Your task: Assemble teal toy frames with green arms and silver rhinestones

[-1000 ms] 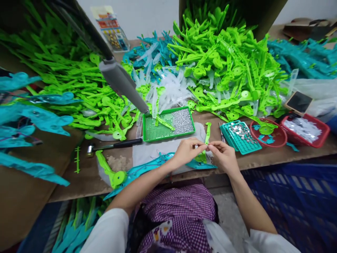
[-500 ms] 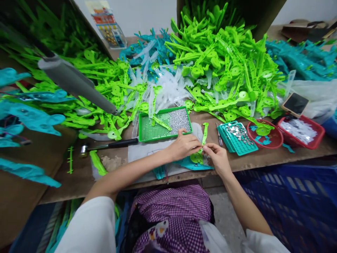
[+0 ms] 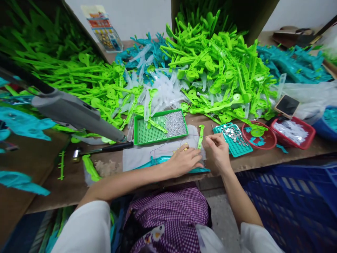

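My left hand (image 3: 184, 161) lies across a teal plastic shell (image 3: 155, 161) near the table's front edge, its fingers bent over the shell and hiding its middle. Thin wires and a bit of yellow show beside the fingers. Just to the right, my right hand (image 3: 218, 149) hovers over the table with thumb and fingertips pinched together; whatever may be between them is hidden. A slim lime-green plastic piece (image 3: 201, 136) stands out between the two hands. Under the work lies a whitish sheet (image 3: 131, 156). The teal tray of silver discs (image 3: 239, 149) is close beside my right hand.
A green basket (image 3: 137, 135) of small metal pieces sits behind my hands. Red bowls (image 3: 272, 144) are at right, a hammer (image 3: 105, 149) at left. A grey tool (image 3: 79, 112) hangs over the left side. Lime-green parts (image 3: 226, 73) are heaped at the back.
My hands have moved apart. The left has come down over the teal shell, while the right has drawn slightly away from it. The view has shifted a little.
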`<state>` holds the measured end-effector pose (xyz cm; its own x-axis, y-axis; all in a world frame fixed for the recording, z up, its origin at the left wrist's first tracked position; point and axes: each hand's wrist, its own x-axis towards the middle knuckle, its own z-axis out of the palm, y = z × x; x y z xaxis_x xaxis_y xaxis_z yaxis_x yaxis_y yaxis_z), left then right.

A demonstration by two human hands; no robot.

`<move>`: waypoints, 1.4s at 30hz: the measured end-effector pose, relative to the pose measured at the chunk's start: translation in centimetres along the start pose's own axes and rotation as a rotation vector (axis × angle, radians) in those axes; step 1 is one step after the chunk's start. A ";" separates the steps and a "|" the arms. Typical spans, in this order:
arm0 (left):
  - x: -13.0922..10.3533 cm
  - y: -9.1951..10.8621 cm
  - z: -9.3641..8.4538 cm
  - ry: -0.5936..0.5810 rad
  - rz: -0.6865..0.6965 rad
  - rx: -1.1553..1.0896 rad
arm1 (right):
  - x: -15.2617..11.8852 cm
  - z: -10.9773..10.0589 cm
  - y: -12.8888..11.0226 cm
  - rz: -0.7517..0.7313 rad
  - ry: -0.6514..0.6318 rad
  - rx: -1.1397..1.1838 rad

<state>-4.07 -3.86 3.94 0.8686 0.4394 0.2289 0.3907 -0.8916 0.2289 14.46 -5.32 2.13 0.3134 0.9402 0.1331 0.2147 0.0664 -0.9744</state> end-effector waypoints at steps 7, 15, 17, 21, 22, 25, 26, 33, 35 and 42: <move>-2.8 0.4 0.8 -0.182 -0.063 -0.236 | 1.7 -0.3 3.3 -0.023 -0.072 -0.340; -3.4 0.2 0.7 -0.190 -0.133 -0.339 | 1.7 -0.3 3.2 -0.007 -0.166 -0.626; -3.3 0.3 0.8 -0.194 -0.131 -0.336 | 1.8 -0.2 3.0 0.011 -0.171 -0.668; -3.2 0.3 0.9 -0.196 -0.107 -0.334 | 2.1 -0.2 3.0 0.029 -0.183 -0.736; -3.2 0.3 0.9 -0.197 -0.101 -0.334 | 2.1 -0.2 3.0 0.029 -0.194 -0.751; -3.1 0.2 0.9 -0.201 -0.092 -0.346 | 2.4 -0.3 3.1 0.009 -0.229 -0.754; -3.1 0.2 0.9 -0.200 -0.091 -0.355 | 2.4 -0.3 3.2 -0.007 -0.237 -0.729; -3.2 -0.1 1.0 -0.201 -0.102 -0.387 | 2.7 -1.1 3.4 -0.127 -0.387 -0.581; -3.2 -0.1 1.0 -0.203 -0.107 -0.388 | 2.8 -1.2 3.4 -0.142 -0.404 -0.580; -3.1 -0.1 1.2 -0.214 -0.104 -0.386 | 3.9 -1.1 3.0 -0.053 -0.426 -0.571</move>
<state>-6.48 -5.29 2.08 0.8903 0.4554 -0.0057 0.3721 -0.7200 0.5858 17.35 -1.85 -0.13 -0.0745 0.9971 -0.0181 0.7068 0.0400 -0.7063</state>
